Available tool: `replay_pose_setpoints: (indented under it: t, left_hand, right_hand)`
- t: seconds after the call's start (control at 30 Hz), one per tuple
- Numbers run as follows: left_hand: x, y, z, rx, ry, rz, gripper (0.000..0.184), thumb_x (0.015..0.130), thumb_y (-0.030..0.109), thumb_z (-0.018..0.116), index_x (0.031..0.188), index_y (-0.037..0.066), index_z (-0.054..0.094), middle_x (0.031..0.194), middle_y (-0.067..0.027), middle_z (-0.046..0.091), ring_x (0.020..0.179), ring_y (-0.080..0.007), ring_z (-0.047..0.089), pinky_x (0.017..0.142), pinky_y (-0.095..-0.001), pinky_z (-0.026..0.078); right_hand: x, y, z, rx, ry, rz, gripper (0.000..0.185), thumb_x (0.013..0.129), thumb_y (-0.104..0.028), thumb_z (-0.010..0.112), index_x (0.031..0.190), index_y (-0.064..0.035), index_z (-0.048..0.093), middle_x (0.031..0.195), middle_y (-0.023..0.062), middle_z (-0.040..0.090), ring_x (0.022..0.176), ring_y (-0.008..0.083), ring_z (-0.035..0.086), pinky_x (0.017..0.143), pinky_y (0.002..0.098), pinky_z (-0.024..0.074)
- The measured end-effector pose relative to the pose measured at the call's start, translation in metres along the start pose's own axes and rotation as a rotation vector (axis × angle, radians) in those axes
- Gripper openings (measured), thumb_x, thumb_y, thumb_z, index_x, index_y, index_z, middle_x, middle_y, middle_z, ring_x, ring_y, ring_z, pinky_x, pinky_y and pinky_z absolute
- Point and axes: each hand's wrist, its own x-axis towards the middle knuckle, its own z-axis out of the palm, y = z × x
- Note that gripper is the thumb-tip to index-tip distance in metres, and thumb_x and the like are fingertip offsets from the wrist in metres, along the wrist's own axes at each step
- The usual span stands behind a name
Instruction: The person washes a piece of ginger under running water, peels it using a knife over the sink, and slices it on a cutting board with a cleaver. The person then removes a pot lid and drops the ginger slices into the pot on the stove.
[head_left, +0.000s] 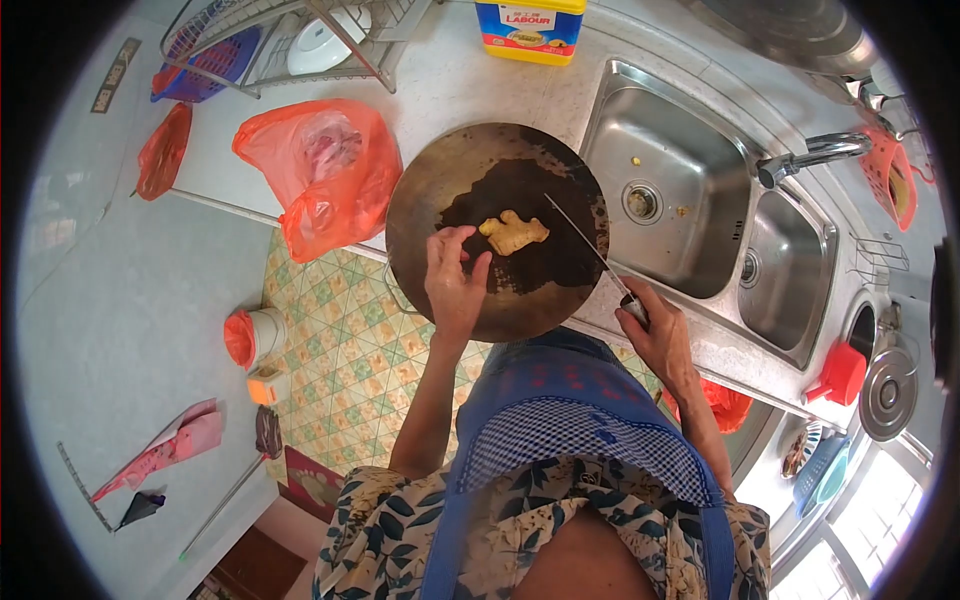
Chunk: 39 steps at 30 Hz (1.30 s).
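Note:
A knobbly piece of ginger (515, 233) lies on a round, dark-stained board (430, 190) at the counter's edge. Just left of the ginger, my left hand (456, 278) hovers over the board, fingers curved and apart, holding nothing. My right hand (654, 328) is wrapped round the handle of a knife (585, 240) at the board's right side. The blade points up and to the left, its tip to the right of the ginger and apart from it. A wet dark patch surrounds the ginger.
Left of the board sits a red plastic bag (330, 170) with something inside. A double steel sink (665, 180) with a tap (815, 158) is on the right. Behind stand a yellow container (530, 30) and a wire dish rack (270, 60). A red scoop (840, 373) lies at far right.

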Motion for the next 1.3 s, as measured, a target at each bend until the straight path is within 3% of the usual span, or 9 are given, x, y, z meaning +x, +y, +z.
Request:
replay_pose_setpoints:
  t: [0.1,0.3,0.63,0.93,1.3]
  left_hand:
    - [0.001,-0.002,0.008,-0.01,0.002,0.115,0.029,0.07,0.001,0.065,0.098,0.006,0.059,0.098,-0.0092,0.052,0.079,-0.0229,0.053,0.067,-0.0324,0.045]
    - [0.004,0.006,0.031,0.23,-0.021,0.407,0.026,0.068,0.004,0.066,0.093,0.006,0.06,0.097,-0.0056,0.053,0.089,-0.0265,0.052,0.071,-0.0346,0.044]
    - [0.011,0.003,0.03,0.223,-0.08,0.458,0.019,0.064,-0.003,0.062,0.081,0.004,0.063,0.094,-0.0037,0.059,0.089,-0.0244,0.053,0.076,-0.0346,0.045]
    - [0.005,0.0,0.031,0.189,-0.05,0.459,0.021,0.066,-0.002,0.062,0.086,0.002,0.063,0.094,-0.005,0.059,0.093,-0.0257,0.054,0.079,-0.0348,0.045]
    - [0.006,0.0,0.032,0.186,-0.045,0.42,0.021,0.067,-0.001,0.065,0.087,0.004,0.063,0.093,-0.0064,0.056,0.089,-0.0267,0.054,0.075,-0.0353,0.045]
  right_hand:
    - [-0.001,-0.003,0.0,0.014,-0.003,-0.008,0.041,0.076,-0.007,0.062,0.116,-0.0102,0.052,0.085,0.017,0.061,0.073,0.0322,0.061,0.063,0.0359,0.0472]
    - [-0.003,-0.006,-0.002,-0.111,-0.089,-0.023,0.041,0.076,-0.008,0.063,0.116,-0.011,0.053,0.084,0.0131,0.061,0.069,0.0275,0.062,0.062,0.0346,0.0484]
    - [-0.016,-0.004,0.001,-0.19,-0.145,-0.064,0.045,0.078,-0.013,0.061,0.121,-0.017,0.048,0.083,0.012,0.057,0.069,0.0301,0.06,0.062,0.0383,0.0503]
    - [-0.023,-0.001,0.008,-0.206,-0.15,-0.065,0.045,0.078,-0.014,0.062,0.121,-0.0154,0.047,0.083,0.0117,0.055,0.07,0.03,0.06,0.062,0.0384,0.0503]
    - [-0.025,-0.004,0.012,-0.194,-0.126,-0.07,0.047,0.079,-0.014,0.061,0.123,-0.0156,0.046,0.083,0.013,0.055,0.07,0.0309,0.06,0.062,0.039,0.0501]
